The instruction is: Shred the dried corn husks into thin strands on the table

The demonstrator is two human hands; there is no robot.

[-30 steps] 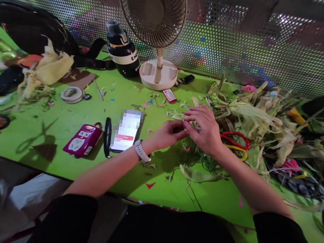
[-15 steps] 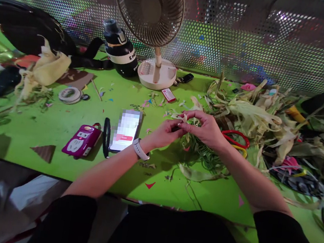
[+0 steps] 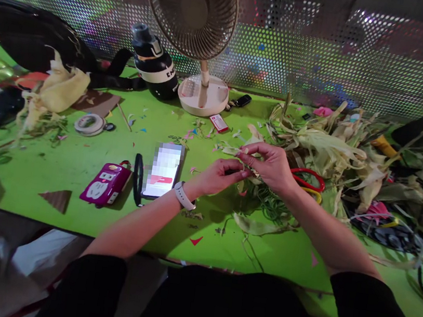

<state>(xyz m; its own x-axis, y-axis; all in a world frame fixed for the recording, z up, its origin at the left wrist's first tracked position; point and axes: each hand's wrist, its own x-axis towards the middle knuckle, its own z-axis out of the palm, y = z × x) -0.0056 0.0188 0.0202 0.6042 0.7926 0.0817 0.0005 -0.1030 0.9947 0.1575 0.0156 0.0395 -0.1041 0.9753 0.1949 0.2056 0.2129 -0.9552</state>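
Note:
My left hand (image 3: pixel 220 177), with a pale band on its wrist, is pinched on something too small to make out. Just above and to its right, my right hand (image 3: pixel 268 165) has thumb and forefinger pressed together on something I cannot make out. Beneath and beside the right hand is a tangle of thin green strands (image 3: pixel 274 204). A pale husk piece (image 3: pixel 259 226) lies on the green table (image 3: pixel 107 225) below them. The lit phone (image 3: pixel 164 170) is left of my left hand.
A fan (image 3: pixel 203 97) and black bottle (image 3: pixel 158 72) stand at the back. Dry husks (image 3: pixel 327 146) and red-handled scissors (image 3: pixel 313 180) are at right. Left are a purple power socket (image 3: pixel 106 184), tape roll (image 3: pixel 89 124) and black bag (image 3: pixel 35 39).
My hands have moved slightly apart, the left fingers lower and a little right, the right hand slightly up. The camera view has shifted slightly.

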